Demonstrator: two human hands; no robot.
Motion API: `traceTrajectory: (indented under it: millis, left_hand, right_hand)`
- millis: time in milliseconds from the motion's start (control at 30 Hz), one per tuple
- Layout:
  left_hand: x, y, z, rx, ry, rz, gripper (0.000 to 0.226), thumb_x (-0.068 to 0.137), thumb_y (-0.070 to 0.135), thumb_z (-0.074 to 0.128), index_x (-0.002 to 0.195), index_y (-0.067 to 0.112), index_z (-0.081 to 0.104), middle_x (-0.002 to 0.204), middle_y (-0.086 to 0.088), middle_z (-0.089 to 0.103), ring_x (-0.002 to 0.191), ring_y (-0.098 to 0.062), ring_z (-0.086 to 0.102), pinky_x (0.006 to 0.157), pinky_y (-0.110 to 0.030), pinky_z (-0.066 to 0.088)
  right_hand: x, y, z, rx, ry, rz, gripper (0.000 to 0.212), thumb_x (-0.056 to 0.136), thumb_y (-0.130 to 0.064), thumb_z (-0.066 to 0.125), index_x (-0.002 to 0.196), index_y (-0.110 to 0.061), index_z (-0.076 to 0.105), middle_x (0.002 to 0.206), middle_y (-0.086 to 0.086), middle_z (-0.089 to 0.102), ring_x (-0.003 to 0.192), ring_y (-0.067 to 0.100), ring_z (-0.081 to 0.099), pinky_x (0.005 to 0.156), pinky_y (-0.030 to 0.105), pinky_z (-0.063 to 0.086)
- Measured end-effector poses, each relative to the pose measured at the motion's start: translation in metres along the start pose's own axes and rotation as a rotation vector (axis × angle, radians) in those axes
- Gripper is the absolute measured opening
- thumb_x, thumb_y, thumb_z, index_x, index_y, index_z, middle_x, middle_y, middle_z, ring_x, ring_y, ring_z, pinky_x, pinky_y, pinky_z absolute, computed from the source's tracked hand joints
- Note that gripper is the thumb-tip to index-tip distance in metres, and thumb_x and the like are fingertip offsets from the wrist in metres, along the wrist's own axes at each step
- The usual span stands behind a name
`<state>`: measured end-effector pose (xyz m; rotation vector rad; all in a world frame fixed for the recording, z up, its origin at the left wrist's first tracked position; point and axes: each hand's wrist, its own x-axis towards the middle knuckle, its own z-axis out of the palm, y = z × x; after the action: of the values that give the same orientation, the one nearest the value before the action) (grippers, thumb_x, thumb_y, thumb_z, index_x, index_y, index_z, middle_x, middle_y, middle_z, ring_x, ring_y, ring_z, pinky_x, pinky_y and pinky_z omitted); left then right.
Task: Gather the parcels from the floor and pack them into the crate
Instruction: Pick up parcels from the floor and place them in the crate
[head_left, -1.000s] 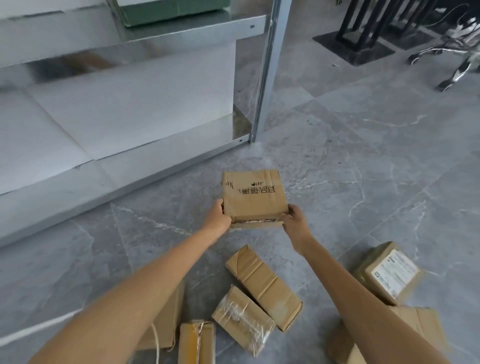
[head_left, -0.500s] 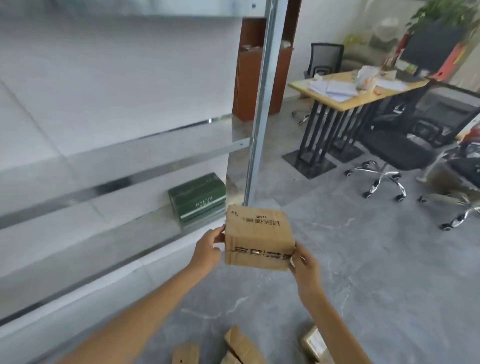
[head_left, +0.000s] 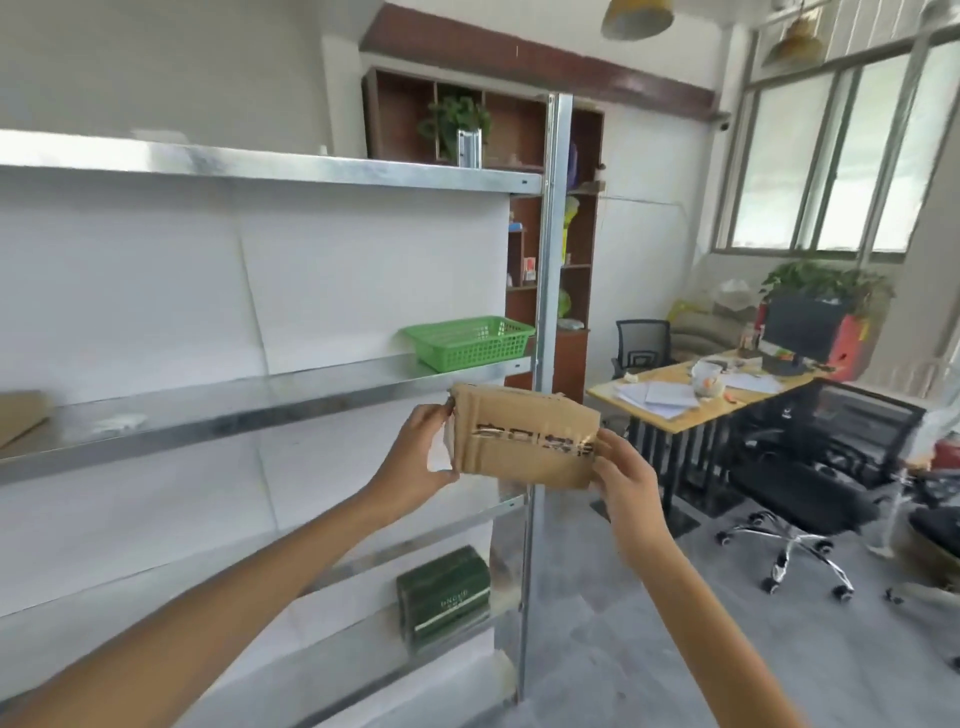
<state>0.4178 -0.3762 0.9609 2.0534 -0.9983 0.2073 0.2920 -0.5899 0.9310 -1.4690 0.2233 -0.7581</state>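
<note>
The parcel (head_left: 524, 441) is up at chest height, pinched between both hands. The left hand (head_left: 415, 457) clamps its short end with thumb below and fingers on top, and the right hand (head_left: 626, 483) grips the opposite end the same way. Its long axis runs from hand to hand, tilted a little down toward the right hand.

The green crate (head_left: 467, 343) sits on the metal shelf (head_left: 260, 410), above the hands and beyond them. It is more over the left hand than the right, so the left hand is the nearer one. I'd say the parcel has to go up and forward over the crate's near rim, and its length looks roughly in line with the crate's long side.
</note>
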Motion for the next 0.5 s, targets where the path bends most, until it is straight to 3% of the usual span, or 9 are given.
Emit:
traceTrajectory:
  millis: [100, 167, 233, 300, 367, 433, 500]
  left_hand:
    - [-0.023, 0.028, -0.014, 0.029, 0.108, 0.078, 0.095, 0.066, 0.024, 0.085, 0.143, 0.017, 0.029, 0.142, 0.006, 0.034, 0.128, 0.002, 0.033, 0.107, -0.016, 0.029]
    - [-0.041, 0.042, -0.019, -0.014, 0.12, 0.076, 0.104, 0.065, 0.035, 0.085, 0.144, 0.024, 0.02, 0.137, 0.023, 0.033, 0.121, 0.022, 0.028, 0.098, 0.002, 0.022]
    - [-0.06, 0.057, -0.026, -0.097, 0.116, -0.001, 0.092, 0.067, 0.045, 0.081, 0.137, 0.035, 0.024, 0.13, 0.036, 0.035, 0.114, 0.031, 0.028, 0.088, 0.006, 0.024]
    - [-0.074, 0.069, -0.032, -0.21, 0.153, -0.09, 0.062, 0.069, 0.05, 0.074, 0.118, 0.032, 0.04, 0.124, 0.029, 0.048, 0.113, 0.023, 0.041, 0.087, -0.003, 0.031]
    - [-0.085, 0.081, -0.035, -0.351, 0.224, -0.168, 0.046, 0.076, 0.046, 0.071, 0.108, 0.023, 0.046, 0.111, 0.015, 0.058, 0.11, 0.003, 0.054, 0.083, -0.013, 0.04]
    - [-0.097, 0.093, -0.036, -0.436, 0.296, -0.247, 0.043, 0.081, 0.049, 0.066, 0.105, 0.019, 0.046, 0.101, 0.007, 0.06, 0.101, -0.008, 0.059, 0.075, -0.018, 0.043]
    - [-0.11, 0.105, -0.038, -0.509, 0.318, -0.355, 0.047, 0.08, 0.058, 0.061, 0.101, 0.019, 0.044, 0.093, 0.002, 0.062, 0.089, -0.01, 0.061, 0.069, -0.021, 0.044]
  right_hand:
    - [-0.021, -0.032, -0.006, 0.054, -0.064, -0.033, 0.039, 0.093, 0.005, 0.04, 0.121, -0.015, 0.06, 0.104, -0.006, 0.071, 0.098, 0.008, 0.066, 0.083, 0.024, 0.052]
    - [-0.033, -0.047, -0.013, 0.088, -0.07, -0.039, 0.038, 0.093, 0.002, 0.043, 0.121, -0.015, 0.061, 0.113, 0.003, 0.069, 0.104, 0.016, 0.063, 0.092, 0.032, 0.048]
    - [-0.048, -0.059, -0.021, 0.106, -0.097, -0.045, 0.034, 0.095, -0.003, 0.044, 0.116, -0.021, 0.065, 0.117, 0.003, 0.068, 0.109, 0.018, 0.061, 0.096, 0.035, 0.047]
    - [-0.064, -0.067, -0.028, 0.085, -0.155, -0.064, 0.032, 0.097, -0.012, 0.045, 0.113, -0.03, 0.066, 0.119, -0.003, 0.067, 0.115, 0.018, 0.058, 0.099, 0.037, 0.044]
    - [-0.081, -0.075, -0.029, 0.049, -0.212, -0.095, 0.032, 0.098, -0.02, 0.046, 0.112, -0.041, 0.065, 0.122, -0.011, 0.065, 0.119, 0.011, 0.056, 0.1, 0.035, 0.042]
    - [-0.1, -0.084, -0.026, 0.028, -0.279, -0.137, 0.031, 0.097, -0.027, 0.048, 0.113, -0.049, 0.062, 0.123, -0.02, 0.062, 0.118, 0.0, 0.054, 0.094, 0.028, 0.041]
    - [-0.118, -0.087, -0.024, 0.029, -0.328, -0.166, 0.034, 0.093, -0.033, 0.055, 0.124, -0.047, 0.055, 0.13, -0.02, 0.057, 0.122, 0.0, 0.05, 0.094, 0.027, 0.043]
